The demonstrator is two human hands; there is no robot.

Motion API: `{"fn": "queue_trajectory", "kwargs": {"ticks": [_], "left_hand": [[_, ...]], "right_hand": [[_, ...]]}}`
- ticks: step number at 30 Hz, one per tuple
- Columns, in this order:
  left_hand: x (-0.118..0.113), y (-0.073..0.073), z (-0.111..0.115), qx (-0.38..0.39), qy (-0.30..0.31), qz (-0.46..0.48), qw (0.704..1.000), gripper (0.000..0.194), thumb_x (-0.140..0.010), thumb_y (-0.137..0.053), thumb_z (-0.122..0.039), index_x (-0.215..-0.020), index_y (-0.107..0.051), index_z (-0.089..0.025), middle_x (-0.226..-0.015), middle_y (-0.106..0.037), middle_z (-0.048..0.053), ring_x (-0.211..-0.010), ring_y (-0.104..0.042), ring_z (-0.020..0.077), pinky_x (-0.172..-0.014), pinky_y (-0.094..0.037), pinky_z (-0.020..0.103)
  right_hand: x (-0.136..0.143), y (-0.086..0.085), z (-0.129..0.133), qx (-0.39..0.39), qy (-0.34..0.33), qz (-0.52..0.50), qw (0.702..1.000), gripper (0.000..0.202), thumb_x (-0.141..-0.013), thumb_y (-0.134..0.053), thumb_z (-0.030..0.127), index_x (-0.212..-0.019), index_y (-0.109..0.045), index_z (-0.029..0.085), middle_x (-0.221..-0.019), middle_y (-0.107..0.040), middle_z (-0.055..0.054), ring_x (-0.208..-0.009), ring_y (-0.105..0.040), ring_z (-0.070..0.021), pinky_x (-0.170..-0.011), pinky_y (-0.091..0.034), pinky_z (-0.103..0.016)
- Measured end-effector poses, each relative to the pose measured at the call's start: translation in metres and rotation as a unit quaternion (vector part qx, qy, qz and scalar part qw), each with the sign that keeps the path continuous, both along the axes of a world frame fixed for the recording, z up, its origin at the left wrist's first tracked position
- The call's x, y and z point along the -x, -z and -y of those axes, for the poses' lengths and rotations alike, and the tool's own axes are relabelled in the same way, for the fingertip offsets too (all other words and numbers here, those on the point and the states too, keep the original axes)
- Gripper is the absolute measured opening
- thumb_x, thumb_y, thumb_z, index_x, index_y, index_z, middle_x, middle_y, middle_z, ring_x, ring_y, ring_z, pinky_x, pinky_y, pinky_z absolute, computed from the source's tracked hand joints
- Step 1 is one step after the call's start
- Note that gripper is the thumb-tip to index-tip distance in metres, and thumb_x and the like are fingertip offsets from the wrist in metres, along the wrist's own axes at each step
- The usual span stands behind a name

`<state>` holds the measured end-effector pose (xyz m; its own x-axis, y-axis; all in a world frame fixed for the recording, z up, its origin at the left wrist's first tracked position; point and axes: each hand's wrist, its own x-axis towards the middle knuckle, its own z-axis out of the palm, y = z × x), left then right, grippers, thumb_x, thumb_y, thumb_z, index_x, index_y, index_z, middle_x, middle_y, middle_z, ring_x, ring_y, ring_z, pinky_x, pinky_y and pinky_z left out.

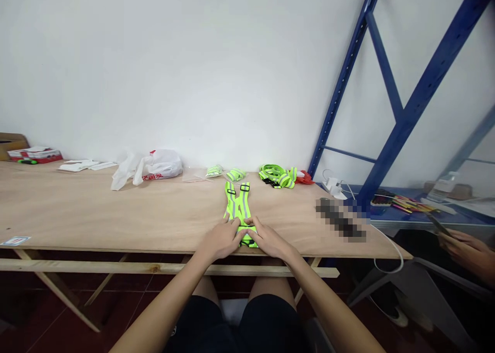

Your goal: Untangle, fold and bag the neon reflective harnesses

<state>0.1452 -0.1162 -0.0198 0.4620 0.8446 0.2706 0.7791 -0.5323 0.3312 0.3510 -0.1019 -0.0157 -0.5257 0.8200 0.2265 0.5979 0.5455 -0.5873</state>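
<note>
1. Yellow-green reflective harness (243, 206) lies lower centre of the frame, near edge of the wooden table (162, 213). Likely set there for easy reach from the seat.
2. Its two straps run up the frame, side by side, adjuster buckles uppermost; the nearer end is bunched or folded. The lengthwise lie probably keeps the straps from tangling.
3. Left hand (221, 239) on the folded end from the left, right hand (269, 238) from the right. Thumbs nearly meet over it, seemingly steadying it evenly. Whether the fingers pinch or merely press: cannot tell.
4. Beyond, centre: two small green packs (225, 173); right of them, a loose strap heap (277, 175). Well back, presumably leaving working room.
5. White plastic bag (164, 164), left of centre, against the wall.
</note>
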Motion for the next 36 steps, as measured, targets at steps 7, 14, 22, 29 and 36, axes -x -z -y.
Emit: {"fn": "queue_trajectory", "kwargs": {"ticks": [7,14,22,29,36], "left_hand": [[-0.001,0.0,0.011,-0.02,0.029,0.0,0.999,0.043,-0.105,-0.023,-0.049,-0.113,-0.054,-0.02,-0.119,-0.065,0.012,-0.121,-0.054,0.0302,-0.111,-0.037,0.047],[0.0,0.004,0.014,-0.049,0.007,-0.007,0.999,0.033,-0.105,-0.028,-0.036,-0.121,-0.051,-0.017,-0.129,-0.061,0.014,-0.132,-0.049,0.0284,-0.114,-0.036,0.047],[0.008,0.017,0.025,-0.094,-0.064,-0.071,0.991,0.041,-0.104,-0.034,-0.039,-0.134,-0.053,-0.018,-0.157,-0.04,0.015,-0.145,-0.035,0.0364,-0.112,-0.033,0.058],[0.02,0.018,0.035,-0.077,-0.026,-0.089,0.993,0.076,-0.093,-0.052,-0.06,-0.152,-0.035,-0.016,-0.154,-0.044,0.019,-0.142,-0.041,0.0346,-0.112,-0.036,0.05],[0.023,0.027,0.044,-0.111,-0.03,-0.092,0.989,0.055,-0.095,-0.052,-0.028,-0.147,-0.037,-0.018,-0.146,-0.054,0.018,-0.134,-0.051,0.0307,-0.109,-0.039,0.046]], "right_hand": [[0.0,0.013,0.013,-0.108,0.015,0.007,0.994,0.032,-0.101,-0.041,0.031,-0.127,-0.053,0.018,-0.133,-0.062,-0.015,-0.125,-0.057,-0.0261,-0.105,-0.046,-0.043],[-0.002,0.016,0.025,-0.152,0.019,0.036,0.987,0.048,-0.101,-0.046,0.039,-0.145,-0.045,0.021,-0.136,-0.061,-0.014,-0.124,-0.058,-0.027,-0.103,-0.049,-0.044],[-0.006,0.009,0.03,-0.131,-0.019,0.095,0.987,0.094,-0.082,-0.074,0.047,-0.157,-0.025,0.019,-0.147,-0.051,-0.02,-0.135,-0.049,-0.0333,-0.108,-0.044,-0.05],[-0.008,0.014,0.031,-0.137,-0.051,0.081,0.986,0.071,-0.091,-0.064,0.038,-0.153,-0.035,0.018,-0.147,-0.052,-0.019,-0.134,-0.052,-0.0306,-0.108,-0.045,-0.047],[-0.015,0.022,0.032,-0.182,-0.086,0.056,0.978,0.059,-0.09,-0.052,0.018,-0.149,-0.045,0.021,-0.147,-0.054,-0.014,-0.134,-0.053,-0.0271,-0.108,-0.047,-0.044]]}}
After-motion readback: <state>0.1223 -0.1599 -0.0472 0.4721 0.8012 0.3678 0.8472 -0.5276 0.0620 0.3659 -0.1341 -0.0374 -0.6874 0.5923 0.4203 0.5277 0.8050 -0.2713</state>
